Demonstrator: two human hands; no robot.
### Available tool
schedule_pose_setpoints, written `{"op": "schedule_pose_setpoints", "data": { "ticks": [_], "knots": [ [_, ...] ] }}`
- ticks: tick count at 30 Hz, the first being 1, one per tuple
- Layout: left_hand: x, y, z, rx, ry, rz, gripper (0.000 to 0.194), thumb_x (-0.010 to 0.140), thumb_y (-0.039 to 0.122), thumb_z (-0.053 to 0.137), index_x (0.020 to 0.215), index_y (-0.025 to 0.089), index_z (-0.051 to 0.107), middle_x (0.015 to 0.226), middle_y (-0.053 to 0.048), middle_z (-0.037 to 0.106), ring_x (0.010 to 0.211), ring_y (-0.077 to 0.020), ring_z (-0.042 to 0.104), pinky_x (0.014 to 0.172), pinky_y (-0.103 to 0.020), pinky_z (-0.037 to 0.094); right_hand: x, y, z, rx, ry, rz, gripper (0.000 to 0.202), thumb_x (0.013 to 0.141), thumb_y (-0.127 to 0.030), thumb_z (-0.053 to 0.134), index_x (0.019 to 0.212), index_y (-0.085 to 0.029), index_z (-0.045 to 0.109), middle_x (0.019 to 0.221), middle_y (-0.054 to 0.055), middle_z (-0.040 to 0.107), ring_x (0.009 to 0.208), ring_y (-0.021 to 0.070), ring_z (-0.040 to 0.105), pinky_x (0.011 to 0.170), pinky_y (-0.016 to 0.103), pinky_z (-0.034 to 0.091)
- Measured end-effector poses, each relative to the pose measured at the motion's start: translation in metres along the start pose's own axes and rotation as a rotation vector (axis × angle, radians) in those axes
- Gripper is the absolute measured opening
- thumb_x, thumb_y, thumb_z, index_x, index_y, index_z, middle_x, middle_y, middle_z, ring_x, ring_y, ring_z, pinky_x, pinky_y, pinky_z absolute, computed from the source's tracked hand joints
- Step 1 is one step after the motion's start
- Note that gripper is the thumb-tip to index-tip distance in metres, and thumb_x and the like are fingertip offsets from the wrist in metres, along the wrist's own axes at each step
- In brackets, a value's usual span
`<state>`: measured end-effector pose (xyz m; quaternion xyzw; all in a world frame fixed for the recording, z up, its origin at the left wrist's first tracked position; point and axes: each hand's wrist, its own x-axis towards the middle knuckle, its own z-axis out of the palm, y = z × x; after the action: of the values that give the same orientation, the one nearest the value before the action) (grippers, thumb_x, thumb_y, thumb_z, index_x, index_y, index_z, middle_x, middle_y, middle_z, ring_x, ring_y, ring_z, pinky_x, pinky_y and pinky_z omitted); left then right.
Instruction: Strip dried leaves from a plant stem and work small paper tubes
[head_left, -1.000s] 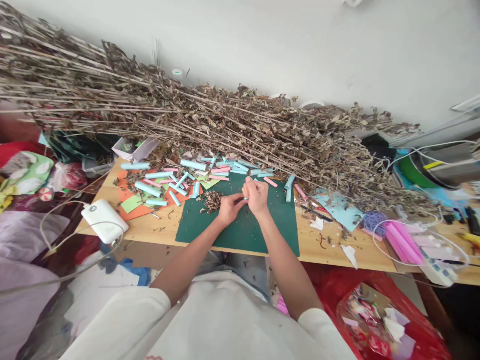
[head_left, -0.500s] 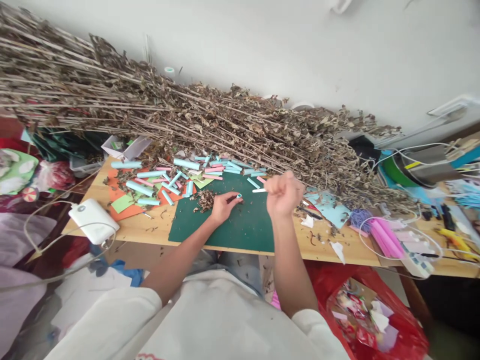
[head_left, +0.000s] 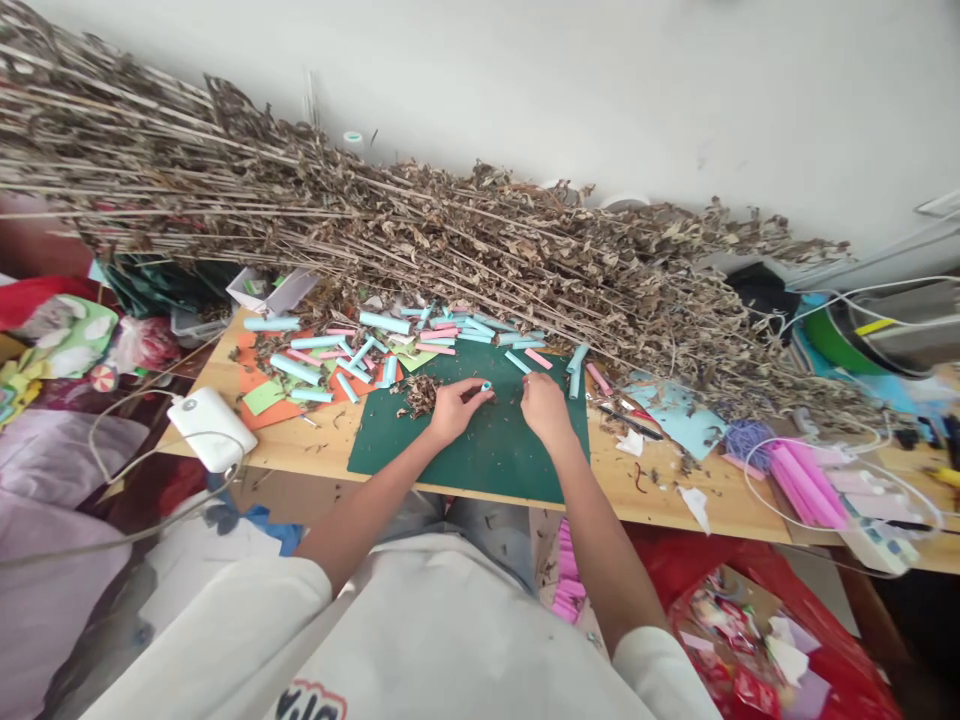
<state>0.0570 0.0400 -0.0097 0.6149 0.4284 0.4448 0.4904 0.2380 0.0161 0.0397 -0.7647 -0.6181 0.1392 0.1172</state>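
My left hand (head_left: 456, 410) pinches a short light-blue paper tube (head_left: 486, 386) upright over the green cutting mat (head_left: 487, 455), one end facing up. A small heap of crumbled dried leaves (head_left: 421, 396) lies just left of that hand. To the right of the tube, my right hand (head_left: 545, 408) is closed above the mat, fingertips together; what they hold, if anything, is hidden. Rolled blue paper tubes (head_left: 384, 323) and thinner pink tubes (head_left: 538, 358) are scattered behind both hands.
Long bundles of dried leafy stalks (head_left: 450, 230) span the back of the wooden table (head_left: 285, 445). A white power bank (head_left: 213, 428) with a cable sits left. Right are a light-blue sheet (head_left: 679, 415), purple yarn (head_left: 746, 440) and pink rolls (head_left: 806, 483). Below hangs a red rubbish bag (head_left: 847, 640).
My right hand has come down from its raised position to the mat, and the white stick beside it no longer shows. My left hand still holds the blue tube. The view has shifted slightly.
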Motion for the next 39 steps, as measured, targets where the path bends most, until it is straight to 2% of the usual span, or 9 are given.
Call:
{"op": "schedule_pose_setpoints", "data": {
  "ticks": [4, 7, 10, 13, 17, 20, 26, 34, 39],
  "knots": [
    [-0.001, 0.0, 0.0, 0.003, 0.002, 0.017, 0.027, 0.08, 0.036, 0.071, 0.099, 0.017, 0.074, 0.095, -0.007, 0.076, 0.085, -0.0223, 0.072, 0.075, -0.033, 0.061, -0.002, -0.011, 0.003, -0.134, 0.082, -0.017, 0.029, 0.089, -0.013, 0.047, 0.114, -0.009, 0.061, 0.109, 0.019, 0.061, 0.103, 0.0297, 0.056, 0.086, 0.037, 0.043],
    [-0.001, 0.0, 0.001, -0.007, -0.01, 0.016, 0.028, 0.082, 0.032, 0.069, 0.104, 0.016, 0.073, 0.1, -0.008, 0.075, 0.088, -0.022, 0.072, 0.077, -0.033, 0.062, -0.017, -0.014, 0.002, -0.147, 0.195, -0.142, 0.031, 0.09, -0.016, 0.047, 0.118, -0.012, 0.06, 0.109, 0.016, 0.061, 0.104, 0.0297, 0.052, 0.089, 0.039, 0.043],
    [-0.002, 0.001, 0.001, 0.0, -0.024, 0.032, 0.026, 0.083, 0.029, 0.067, 0.104, 0.017, 0.073, 0.104, -0.008, 0.075, 0.089, -0.0208, 0.072, 0.078, -0.032, 0.062, -0.03, -0.018, 0.007, -0.094, 0.156, -0.303, 0.034, 0.091, -0.021, 0.051, 0.124, -0.016, 0.058, 0.105, 0.012, 0.064, 0.1, 0.0279, 0.051, 0.088, 0.038, 0.043],
    [-0.002, 0.002, 0.001, 0.022, -0.023, 0.052, 0.025, 0.083, 0.028, 0.067, 0.104, 0.017, 0.073, 0.104, -0.007, 0.075, 0.089, -0.0201, 0.072, 0.076, -0.03, 0.062, -0.032, -0.022, 0.017, -0.067, 0.076, -0.34, 0.028, 0.091, -0.02, 0.05, 0.115, -0.016, 0.063, 0.1, 0.012, 0.065, 0.097, 0.0273, 0.052, 0.087, 0.038, 0.044],
    [-0.002, 0.003, 0.001, 0.055, -0.027, 0.066, 0.024, 0.083, 0.028, 0.067, 0.103, 0.017, 0.073, 0.102, -0.007, 0.075, 0.089, -0.0204, 0.072, 0.074, -0.03, 0.061, -0.026, -0.022, 0.026, 0.169, 0.133, -0.279, 0.026, 0.091, -0.014, 0.044, 0.095, -0.017, 0.07, 0.092, 0.011, 0.067, 0.09, 0.0234, 0.058, 0.085, 0.036, 0.046],
    [-0.002, 0.005, 0.001, 0.055, -0.051, 0.073, 0.023, 0.083, 0.026, 0.067, 0.103, 0.017, 0.073, 0.102, -0.007, 0.075, 0.088, -0.0206, 0.072, 0.074, -0.031, 0.061, -0.026, -0.021, 0.027, 0.483, 0.198, -0.202, 0.019, 0.088, -0.021, 0.051, 0.091, -0.018, 0.07, 0.088, 0.007, 0.069, 0.081, 0.0195, 0.062, 0.078, 0.033, 0.049],
    [-0.001, 0.007, 0.0, 0.094, -0.06, 0.085, 0.021, 0.084, 0.027, 0.065, 0.1, 0.016, 0.073, 0.098, -0.008, 0.075, 0.084, -0.0193, 0.071, 0.072, -0.029, 0.059, -0.028, -0.027, 0.031, 0.969, 0.204, 0.036, 0.017, 0.076, -0.034, 0.066, 0.082, -0.018, 0.068, 0.078, 0.004, 0.07, 0.072, 0.0176, 0.064, 0.072, 0.031, 0.052],
    [-0.001, 0.008, 0.001, 0.09, -0.086, 0.067, 0.018, 0.084, 0.025, 0.063, 0.096, 0.016, 0.072, 0.092, -0.006, 0.074, 0.081, -0.0169, 0.069, 0.069, -0.025, 0.056, -0.032, -0.025, 0.043, 1.159, 0.168, 0.139, 0.024, 0.066, -0.035, 0.074, 0.08, -0.016, 0.068, 0.078, 0.004, 0.07, 0.072, 0.0173, 0.065, 0.077, 0.034, 0.054],
    [-0.001, 0.004, 0.002, 0.111, -0.092, 0.099, 0.019, 0.084, 0.029, 0.064, 0.096, 0.016, 0.072, 0.092, -0.006, 0.074, 0.078, -0.0157, 0.069, 0.069, -0.025, 0.057, -0.031, -0.023, 0.032, 1.178, 0.314, 0.174, 0.022, 0.068, -0.035, 0.072, 0.077, -0.017, 0.063, 0.072, 0.002, 0.066, 0.067, 0.0154, 0.063, 0.072, 0.032, 0.054]
  ]
}}
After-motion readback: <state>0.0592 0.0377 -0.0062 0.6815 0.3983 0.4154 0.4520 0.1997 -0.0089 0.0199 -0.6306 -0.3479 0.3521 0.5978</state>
